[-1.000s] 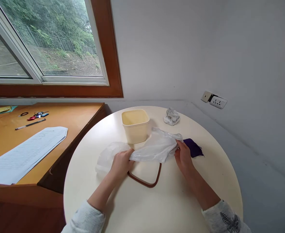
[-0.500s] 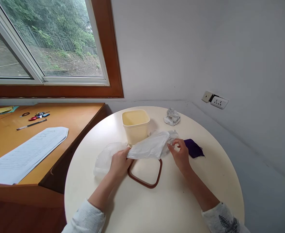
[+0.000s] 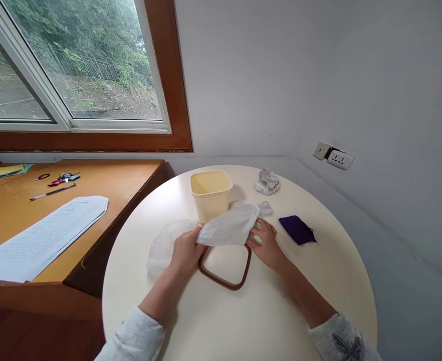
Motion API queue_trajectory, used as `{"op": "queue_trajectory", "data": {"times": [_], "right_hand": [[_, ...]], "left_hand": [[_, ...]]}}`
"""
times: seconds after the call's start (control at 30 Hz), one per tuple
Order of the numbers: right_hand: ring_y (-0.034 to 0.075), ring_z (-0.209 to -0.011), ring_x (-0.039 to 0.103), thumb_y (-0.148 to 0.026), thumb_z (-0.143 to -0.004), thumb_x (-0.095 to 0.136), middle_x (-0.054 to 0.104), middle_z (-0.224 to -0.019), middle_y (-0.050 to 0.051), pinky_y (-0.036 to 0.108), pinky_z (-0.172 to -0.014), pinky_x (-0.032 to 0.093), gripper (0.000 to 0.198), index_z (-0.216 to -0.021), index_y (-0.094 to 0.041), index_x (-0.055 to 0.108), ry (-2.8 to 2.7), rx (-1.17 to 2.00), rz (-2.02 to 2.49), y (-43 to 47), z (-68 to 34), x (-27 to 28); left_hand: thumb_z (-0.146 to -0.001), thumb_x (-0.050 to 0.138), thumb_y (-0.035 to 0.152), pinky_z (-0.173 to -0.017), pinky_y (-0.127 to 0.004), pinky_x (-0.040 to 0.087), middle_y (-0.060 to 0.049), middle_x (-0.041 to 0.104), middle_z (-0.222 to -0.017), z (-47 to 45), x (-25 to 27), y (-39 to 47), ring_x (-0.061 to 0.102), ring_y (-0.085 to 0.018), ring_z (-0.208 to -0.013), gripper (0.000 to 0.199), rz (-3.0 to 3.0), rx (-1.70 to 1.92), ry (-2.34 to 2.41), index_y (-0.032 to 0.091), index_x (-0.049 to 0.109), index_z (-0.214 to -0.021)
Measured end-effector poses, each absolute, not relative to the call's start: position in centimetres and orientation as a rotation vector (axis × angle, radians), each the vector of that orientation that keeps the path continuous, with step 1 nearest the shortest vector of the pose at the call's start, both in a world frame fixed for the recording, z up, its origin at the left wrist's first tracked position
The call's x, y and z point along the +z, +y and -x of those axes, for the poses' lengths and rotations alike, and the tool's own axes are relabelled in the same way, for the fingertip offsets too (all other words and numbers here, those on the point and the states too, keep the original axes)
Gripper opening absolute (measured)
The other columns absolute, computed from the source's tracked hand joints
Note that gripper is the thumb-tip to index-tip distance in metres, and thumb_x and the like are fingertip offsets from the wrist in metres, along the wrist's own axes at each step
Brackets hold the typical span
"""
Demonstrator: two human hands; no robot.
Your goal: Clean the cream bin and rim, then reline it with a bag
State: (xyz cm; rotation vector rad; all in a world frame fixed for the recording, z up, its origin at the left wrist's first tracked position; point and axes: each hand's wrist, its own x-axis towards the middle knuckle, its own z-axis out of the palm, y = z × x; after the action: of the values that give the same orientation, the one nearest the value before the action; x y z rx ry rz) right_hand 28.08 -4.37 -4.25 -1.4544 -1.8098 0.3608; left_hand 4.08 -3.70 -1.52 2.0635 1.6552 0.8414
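A thin white plastic bag [image 3: 228, 225] is stretched between my two hands above the table. My left hand [image 3: 185, 249] is closed on its left end, and a loose part of the bag [image 3: 165, 245] spreads out beyond that hand. At the bag's right edge, my right hand [image 3: 268, 245] pinches the plastic between thumb and fingers. Below lies a brown square ring with rounded corners [image 3: 226, 285], its far side hidden by the bag. A cream plastic bin [image 3: 210, 200] stands upright just behind the bag.
A dark purple cloth [image 3: 298, 230] lies right of my right hand. At the table's back is a crumpled whitish bundle [image 3: 267, 181]. The round table [image 3: 221, 331] adjoins a wooden desk with papers [image 3: 51, 235], a pen [image 3: 52, 192] and keys [image 3: 63, 179].
My right hand has moved left and slightly down, from near the purple cloth to the bag's right edge. More of the cloth shows. The left hand has stayed on the bag.
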Motion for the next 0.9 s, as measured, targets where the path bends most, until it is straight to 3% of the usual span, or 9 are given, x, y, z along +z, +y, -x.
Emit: {"op": "queue_trajectory", "data": {"times": [0.13, 0.33, 0.6, 0.73, 0.83, 0.9], "right_hand": [[0.024, -0.108, 0.050, -0.033, -0.073, 0.060, 0.058, -0.112, 0.008, 0.042, -0.097, 0.030, 0.012, -0.071, -0.021, 0.061, -1.460, 0.592, 1.313, -3.7, -29.2, -4.1], [0.017, -0.086, 0.052, -0.036, -0.070, 0.060, 0.061, -0.086, 0.001, 0.029, -0.078, 0.037, 0.015, -0.070, -0.020, 0.058, -0.817, 0.999, 1.147, -3.0, -30.7, -4.3], [0.010, -0.066, 0.043, -0.028, -0.072, 0.061, 0.047, -0.068, -0.005, 0.024, -0.066, 0.033, 0.012, -0.068, -0.021, 0.052, -0.720, 0.771, 1.022, -3.8, -30.6, -3.1], [0.010, -0.053, 0.043, -0.037, -0.081, 0.053, 0.045, -0.053, -0.003, 0.027, -0.056, 0.034, 0.032, -0.055, -0.018, 0.052, -0.993, 1.127, 0.728, -5.4, -29.2, -1.4], [0.013, -0.058, 0.053, -0.045, -0.082, 0.052, 0.056, -0.062, 0.003, 0.028, -0.055, 0.039, 0.034, -0.069, -0.015, 0.064, -1.213, 1.565, 0.777, -6.6, -27.0, -1.2], [0.018, -0.078, 0.058, -0.045, -0.081, 0.056, 0.063, -0.086, 0.008, 0.031, -0.064, 0.045, 0.032, -0.087, -0.016, 0.067, -1.277, 1.696, 0.830, -7.3, -25.5, -1.5]], "left_hand": [[-0.071, 0.038, 0.017, -0.053, -0.021, 0.026, 0.002, 0.047, -0.056, -3.8, -1.5, -3.6, 0.038, -0.013, -0.055, 0.010, -2.066, 0.848, 1.711, 0.020, 0.041, -0.062], [-0.068, 0.038, 0.014, -0.050, -0.021, 0.025, 0.005, 0.039, -0.051, -3.5, -1.8, -3.2, 0.031, -0.012, -0.051, 0.012, -2.081, 0.829, 1.814, 0.020, 0.035, -0.059], [-0.067, 0.038, 0.013, -0.048, -0.022, 0.021, 0.005, 0.036, -0.048, -3.3, -1.9, -2.9, 0.029, -0.012, -0.047, 0.014, -2.101, 0.821, 1.900, 0.020, 0.031, -0.057], [-0.067, 0.039, 0.013, -0.048, -0.022, 0.020, 0.005, 0.037, -0.046, -3.3, -1.8, -2.9, 0.030, -0.012, -0.045, 0.014, -2.112, 0.857, 1.958, 0.020, 0.035, -0.057], [-0.066, 0.040, 0.012, -0.048, -0.022, 0.024, 0.004, 0.041, -0.048, -3.8, -1.6, -3.5, 0.035, -0.012, -0.046, 0.011, -2.191, 1.040, 1.853, 0.020, 0.041, -0.058], [-0.063, 0.041, 0.011, -0.050, -0.022, 0.027, 0.003, 0.045, -0.049, -4.5, -1.4, -4.2, 0.039, -0.012, -0.048, 0.010, -2.336, 1.194, 1.669, 0.019, 0.045, -0.060]]}}
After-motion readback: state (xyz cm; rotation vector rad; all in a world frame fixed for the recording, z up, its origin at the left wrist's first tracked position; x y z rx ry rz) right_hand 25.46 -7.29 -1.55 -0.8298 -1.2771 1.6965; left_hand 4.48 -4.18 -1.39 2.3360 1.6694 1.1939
